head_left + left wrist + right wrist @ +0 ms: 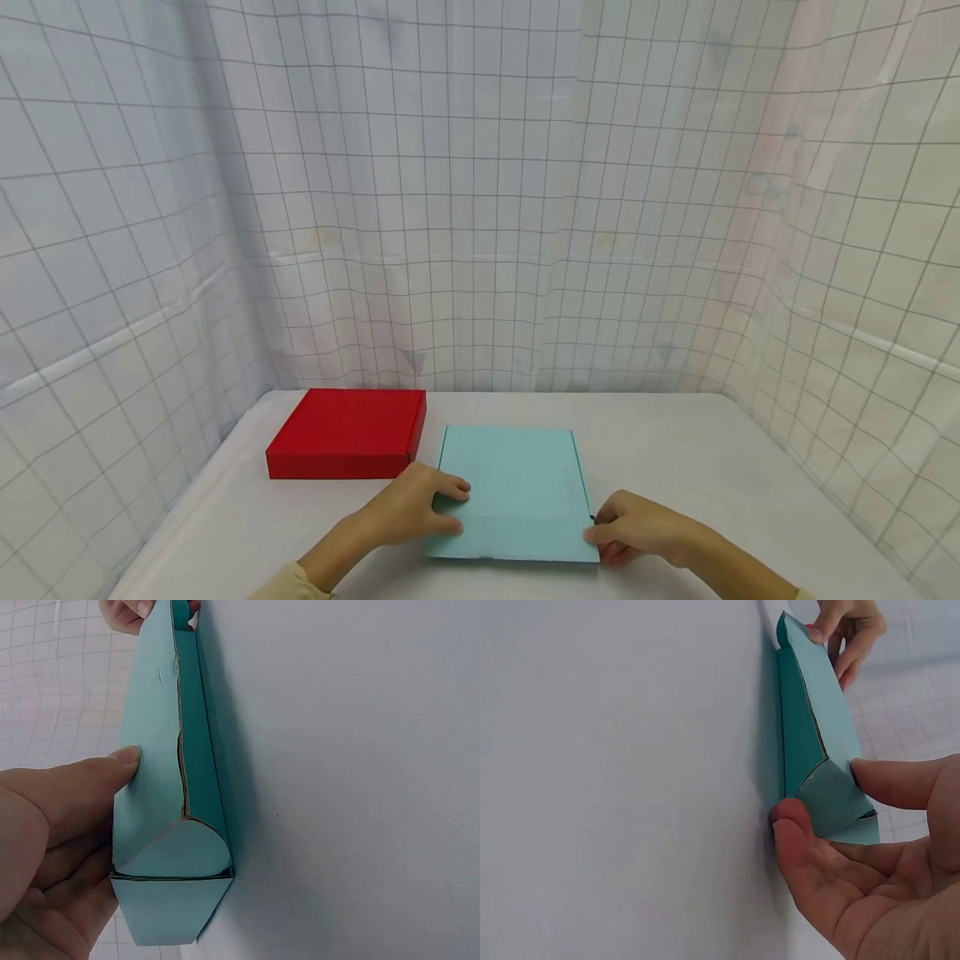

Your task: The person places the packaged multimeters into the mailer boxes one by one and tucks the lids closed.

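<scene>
A flat light blue cardboard box [513,492] lies in front of me, its top panel down and the near side open in both wrist views. My left hand [420,508] holds its left edge, thumb on the top panel and other fingers along the side. At the near right corner, my right hand [637,529] grips the box, thumb on top and fingertips at the side flap. A rounded corner flap [184,847] shows inside the left end in the left wrist view. In the right wrist view another corner flap [832,799] sits between the right thumb and fingers.
A closed red box [352,425] stands at the back left, just beyond the left hand. Both boxes are on a white-covered table [675,450]. White curtains with a dark grid [495,208] enclose the back and both sides.
</scene>
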A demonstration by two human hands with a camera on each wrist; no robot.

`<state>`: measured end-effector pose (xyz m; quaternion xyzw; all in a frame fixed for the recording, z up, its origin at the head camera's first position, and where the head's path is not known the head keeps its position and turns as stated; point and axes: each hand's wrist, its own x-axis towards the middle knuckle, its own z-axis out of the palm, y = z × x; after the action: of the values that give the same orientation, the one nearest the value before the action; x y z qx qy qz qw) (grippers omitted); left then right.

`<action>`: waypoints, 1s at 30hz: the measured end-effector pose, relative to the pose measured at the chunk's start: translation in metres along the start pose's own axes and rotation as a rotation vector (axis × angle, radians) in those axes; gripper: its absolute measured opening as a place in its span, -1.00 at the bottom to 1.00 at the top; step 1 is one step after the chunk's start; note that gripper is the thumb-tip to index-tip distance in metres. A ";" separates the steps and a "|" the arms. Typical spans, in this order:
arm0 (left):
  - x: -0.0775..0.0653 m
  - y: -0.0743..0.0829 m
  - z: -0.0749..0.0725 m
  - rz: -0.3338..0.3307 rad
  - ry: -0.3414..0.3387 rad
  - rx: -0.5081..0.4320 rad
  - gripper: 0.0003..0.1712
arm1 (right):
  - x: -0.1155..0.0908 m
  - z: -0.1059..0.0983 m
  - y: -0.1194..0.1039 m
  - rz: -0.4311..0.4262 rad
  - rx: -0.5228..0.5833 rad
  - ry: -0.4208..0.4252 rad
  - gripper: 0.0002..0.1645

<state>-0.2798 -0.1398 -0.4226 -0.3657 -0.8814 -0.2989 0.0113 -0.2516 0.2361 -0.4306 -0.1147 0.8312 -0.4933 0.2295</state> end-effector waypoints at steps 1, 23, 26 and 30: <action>0.000 0.001 -0.001 -0.001 -0.004 -0.001 -0.52 | 0.000 0.000 0.000 0.004 0.021 -0.004 -0.71; 0.003 0.002 -0.005 -0.027 -0.050 0.000 -0.51 | -0.003 0.000 -0.003 0.004 0.216 -0.097 -0.75; 0.004 0.002 -0.005 -0.020 -0.046 -0.005 -0.51 | -0.003 0.000 -0.004 0.001 0.226 -0.106 -0.73; 0.005 0.002 -0.005 -0.008 -0.038 -0.005 -0.51 | -0.004 -0.001 -0.004 -0.012 0.201 -0.098 -0.74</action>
<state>-0.2831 -0.1381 -0.4160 -0.3678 -0.8821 -0.2943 -0.0079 -0.2492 0.2361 -0.4254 -0.1200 0.7644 -0.5695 0.2773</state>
